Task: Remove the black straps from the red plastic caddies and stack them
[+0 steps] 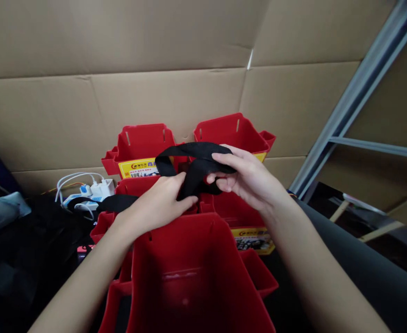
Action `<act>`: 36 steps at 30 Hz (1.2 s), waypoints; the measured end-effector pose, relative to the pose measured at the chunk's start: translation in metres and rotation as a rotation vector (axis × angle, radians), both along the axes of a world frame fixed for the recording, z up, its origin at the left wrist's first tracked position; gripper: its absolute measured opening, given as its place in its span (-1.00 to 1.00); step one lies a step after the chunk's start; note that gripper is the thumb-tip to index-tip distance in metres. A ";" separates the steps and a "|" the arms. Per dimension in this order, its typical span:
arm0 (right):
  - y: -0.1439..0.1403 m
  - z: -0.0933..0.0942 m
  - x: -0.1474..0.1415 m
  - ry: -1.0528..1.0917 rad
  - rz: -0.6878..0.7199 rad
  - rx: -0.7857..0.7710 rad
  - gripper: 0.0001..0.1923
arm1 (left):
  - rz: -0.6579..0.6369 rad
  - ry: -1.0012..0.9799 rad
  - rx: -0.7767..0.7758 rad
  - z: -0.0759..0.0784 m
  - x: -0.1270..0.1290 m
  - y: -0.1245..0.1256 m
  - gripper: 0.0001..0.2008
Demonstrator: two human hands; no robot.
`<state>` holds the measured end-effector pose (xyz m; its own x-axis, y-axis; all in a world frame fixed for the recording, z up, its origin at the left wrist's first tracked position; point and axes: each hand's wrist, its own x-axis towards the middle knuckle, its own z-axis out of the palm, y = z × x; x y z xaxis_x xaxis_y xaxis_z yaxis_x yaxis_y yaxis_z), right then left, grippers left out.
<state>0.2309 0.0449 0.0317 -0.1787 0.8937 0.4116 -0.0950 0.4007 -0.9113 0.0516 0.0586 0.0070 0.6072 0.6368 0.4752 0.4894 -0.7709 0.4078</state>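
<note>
A black webbing strap point(198, 149) is looped between my two hands, above several red plastic bins. My right hand point(247, 173) pinches the loop's right end between thumb and fingers. Lower and to the left, my left hand point(166, 199) is closed around the strap's lower part, its fingertips partly hidden. One end of the strap trails left past my left wrist. Directly below stands the nearest red bin point(189, 254), its inside facing me, with small side pockets. Behind my hands are a back left red bin point(144, 141) and a back right red bin point(227, 129), both with yellow labels.
Cardboard panels point(154, 101) line the wall behind the bins. On the left are a white power strip with chargers point(101, 189) and dark cloth point(19, 273). A metal frame point(349, 99) rises at the right, beside a dark grey padded edge point(363, 259).
</note>
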 end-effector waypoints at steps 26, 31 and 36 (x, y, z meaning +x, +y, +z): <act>-0.039 -0.006 -0.014 -0.939 -0.454 0.750 -0.64 | 0.319 0.277 0.151 0.007 -0.015 -0.005 -0.68; -0.009 -0.018 -0.006 -1.137 -0.394 0.694 -0.73 | 0.232 0.272 0.150 0.014 -0.021 -0.010 -0.70; 0.015 -0.003 0.046 -1.130 -0.758 0.529 -0.75 | 0.294 0.259 0.065 0.035 -0.086 -0.005 -0.63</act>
